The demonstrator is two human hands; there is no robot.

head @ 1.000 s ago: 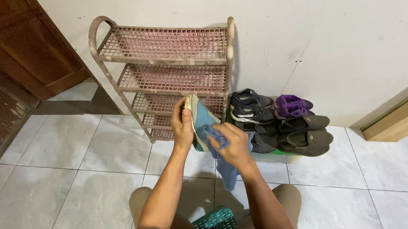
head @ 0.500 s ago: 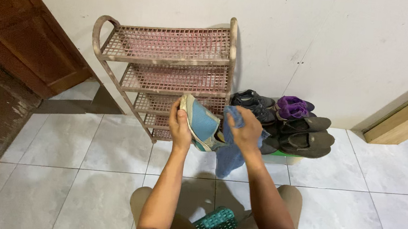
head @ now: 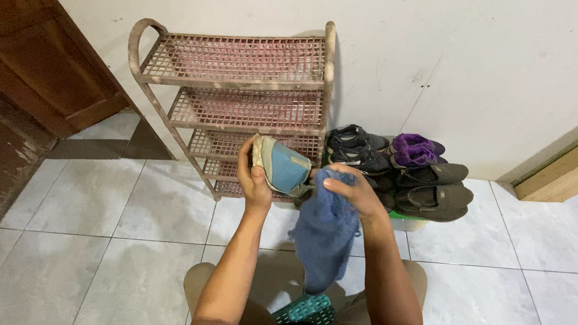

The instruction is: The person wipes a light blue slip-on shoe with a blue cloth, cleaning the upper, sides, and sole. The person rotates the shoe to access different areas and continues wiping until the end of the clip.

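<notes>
My left hand (head: 253,177) grips a blue shoe with a worn pale sole (head: 280,165), held on its side in front of the shoe rack. My right hand (head: 355,190) holds a blue cloth (head: 324,234) at the shoe's right end; the cloth hangs loose below the hand, down toward my knees. Both hands are raised above the tiled floor (head: 91,236).
A pink four-shelf shoe rack (head: 233,89) stands against the white wall. Right of it lie several dark shoes (head: 431,187) and a purple pair (head: 412,150). A brown wooden door (head: 29,53) is at left. A green slotted object (head: 305,309) sits between my knees.
My right hand has shifted from the shoe's upper to its right end, and the cloth now hangs unfolded and longer. The shoe has turned flatter in my left hand.
</notes>
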